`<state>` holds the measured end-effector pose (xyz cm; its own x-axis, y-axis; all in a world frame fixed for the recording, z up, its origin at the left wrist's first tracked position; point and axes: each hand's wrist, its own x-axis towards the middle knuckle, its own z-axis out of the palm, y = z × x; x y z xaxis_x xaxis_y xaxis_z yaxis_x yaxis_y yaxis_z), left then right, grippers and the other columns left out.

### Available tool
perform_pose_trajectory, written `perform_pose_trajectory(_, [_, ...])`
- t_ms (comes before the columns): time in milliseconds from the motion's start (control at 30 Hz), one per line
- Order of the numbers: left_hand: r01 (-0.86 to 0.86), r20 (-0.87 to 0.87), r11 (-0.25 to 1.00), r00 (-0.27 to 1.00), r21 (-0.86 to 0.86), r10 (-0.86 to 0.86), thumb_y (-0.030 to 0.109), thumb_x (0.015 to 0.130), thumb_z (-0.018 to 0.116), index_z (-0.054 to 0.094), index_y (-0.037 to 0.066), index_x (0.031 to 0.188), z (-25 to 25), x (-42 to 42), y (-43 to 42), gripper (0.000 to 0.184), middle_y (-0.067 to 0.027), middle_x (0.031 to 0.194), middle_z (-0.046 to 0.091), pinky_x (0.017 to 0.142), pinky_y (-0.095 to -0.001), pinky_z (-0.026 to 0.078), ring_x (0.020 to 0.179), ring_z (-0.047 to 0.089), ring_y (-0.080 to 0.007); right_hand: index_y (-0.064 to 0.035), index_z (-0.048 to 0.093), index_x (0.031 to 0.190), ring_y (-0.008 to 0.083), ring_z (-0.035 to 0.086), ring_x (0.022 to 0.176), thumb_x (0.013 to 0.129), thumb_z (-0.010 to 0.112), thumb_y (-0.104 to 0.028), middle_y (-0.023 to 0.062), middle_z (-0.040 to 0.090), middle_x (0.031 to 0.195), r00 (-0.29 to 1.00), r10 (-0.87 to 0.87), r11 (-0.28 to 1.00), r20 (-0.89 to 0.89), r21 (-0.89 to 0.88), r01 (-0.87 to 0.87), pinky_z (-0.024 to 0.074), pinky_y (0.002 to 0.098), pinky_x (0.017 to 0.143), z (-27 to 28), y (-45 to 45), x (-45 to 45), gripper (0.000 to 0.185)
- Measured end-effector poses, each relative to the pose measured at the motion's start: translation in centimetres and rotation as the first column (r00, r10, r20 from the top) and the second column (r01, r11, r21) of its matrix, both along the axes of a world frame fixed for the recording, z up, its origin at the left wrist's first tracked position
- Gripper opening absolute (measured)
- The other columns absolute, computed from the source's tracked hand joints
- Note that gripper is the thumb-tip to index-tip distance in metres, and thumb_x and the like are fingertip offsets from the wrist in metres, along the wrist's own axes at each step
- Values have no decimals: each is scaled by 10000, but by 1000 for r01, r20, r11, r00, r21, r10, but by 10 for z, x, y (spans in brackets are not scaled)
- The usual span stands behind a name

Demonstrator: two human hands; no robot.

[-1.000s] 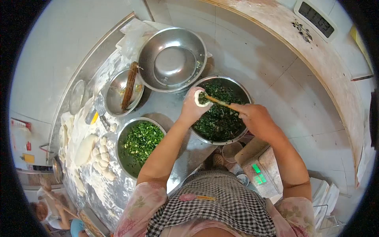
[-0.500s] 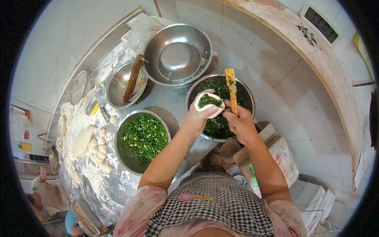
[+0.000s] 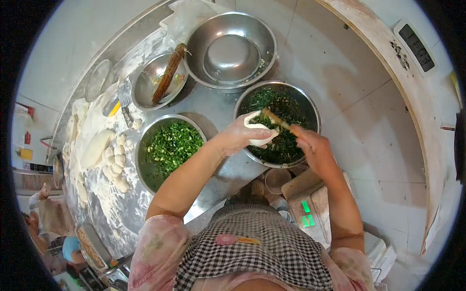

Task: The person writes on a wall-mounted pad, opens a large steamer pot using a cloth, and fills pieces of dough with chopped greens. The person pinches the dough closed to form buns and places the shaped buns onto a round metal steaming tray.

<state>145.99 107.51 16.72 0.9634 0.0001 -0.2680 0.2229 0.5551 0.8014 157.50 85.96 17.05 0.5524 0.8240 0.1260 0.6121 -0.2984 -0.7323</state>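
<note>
A white dough wrapper (image 3: 259, 140) is cupped in my left hand (image 3: 239, 136), its fingers curled round it, over the left side of a steel bowl of dark green filling (image 3: 284, 104). My right hand (image 3: 313, 145) grips a flat wooden stick (image 3: 277, 120) near its lower end. The stick's far tip meets the upper rim of the wrapper, where some green filling shows. Left of my forearm stands another steel bowl with brighter chopped greens (image 3: 174, 148).
A large steel bowl (image 3: 231, 53) and a smaller one (image 3: 145, 82) with a brown whisk brush (image 3: 169, 73) stand at the back. Dough pieces (image 3: 115, 160) lie on the floured table at left. A scale (image 3: 310, 208) is below; another person (image 3: 53, 216) is at lower left.
The stick has swung from upright beside the wrapper to a slant with its tip at the wrapper's rim. My left hand has tilted the wrapper. The whole view has shifted.
</note>
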Motion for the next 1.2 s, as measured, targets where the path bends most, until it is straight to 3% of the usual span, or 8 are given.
perform_pose_trajectory(400, [-51, -169, 998, 985, -44, 43, 84, 767, 699, 534, 44, 1122, -19, 6, -2, 394, -98, 987, 641, 661, -311, 548, 895, 635, -191, -49, 558, 1194, 203, 573, 657, 871, 503, -23, 152, 622, 824, 996, -80, 997, -29, 7, 80, 474, 286, 644, -12, -5, 2, 329])
perform_pose_trajectory(533, [-57, -100, 997, 993, 52, 62, 86, 766, 703, 509, 34, 1156, -15, 11, -7, 439, -97, 1018, 627, 692, -311, 549, 912, 623, -184, -37, 523, 1223, 317, 556, 718, 833, 547, -26, 149, 578, 836, 928, -169, 917, 332, -293, 272, 461, 344, 675, -8, 0, 6, 391])
perform_pose_trajectory(633, [-127, 53, 987, 991, 99, 123, 92, 743, 727, 432, 36, 1209, -7, 10, -19, 554, -93, 1067, 583, 715, -315, 546, 946, 599, -173, -25, 498, 1245, 289, 541, 746, 810, 586, -38, 141, 540, 870, 885, -105, 993, 453, 101, 66, 445, 345, 686, -1, 8, 6, 444])
perform_pose_trajectory(700, [-212, 153, 975, 968, 65, 200, 95, 734, 735, 393, 40, 1226, 2, 7, -32, 601, -90, 1085, 561, 716, -315, 546, 948, 595, -171, -1, 505, 1226, 196, 531, 809, 798, 630, -59, 104, 533, 953, 961, -96, 983, -259, 124, 132, 438, 292, 700, -2, 13, -10, 450])
perform_pose_trajectory(767, [-303, 226, 912, 943, 278, 244, 131, 734, 746, 371, 48, 1215, 11, 4, -40, 616, -63, 1072, 521, 842, -281, 459, 990, 528, -131, 6, 513, 1212, 153, 518, 835, 795, 641, -62, 86, 532, 971, 729, 24, 944, -685, 255, 208, 434, 264, 717, 7, 22, -24, 441])
perform_pose_trajectory(900, [-467, 308, 772, 881, 432, 360, 156, 721, 757, 471, 50, 1123, 18, -13, -45, 504, -66, 1056, 522, 879, -290, 422, 992, 509, -141, 13, 548, 1150, 114, 528, 849, 823, 605, -28, 50, 560, 947, 995, 89, 911, -36, 406, -66, 434, 229, 733, 15, 36, -23, 335])
perform_pose_trajectory(1067, [-587, 535, 681, 779, 437, 327, 126, 701, 746, 592, 36, 1031, 32, -43, -37, 375, -105, 1130, 523, 929, -330, 389, 1074, 496, -209, 7, 542, 1036, 103, 510, 780, 795, 589, 29, 55, 539, 853, 709, 292, 905, -641, 424, 11, 433, 217, 697, 41, 56, -33, 246])
perform_pose_trajectory(1200, [-642, 457, 610, 764, 465, 456, 149, 694, 760, 548, 35, 1196, 36, -70, -37, 557, -141, 1241, 501, 977, -342, 362, 1166, 466, -248, -15, 549, 979, 101, 518, 799, 760, 539, 82, 28, 530, 908, 907, 389, 860, -163, 417, -294, 432, 222, 723, 59, 69, -55, 240])
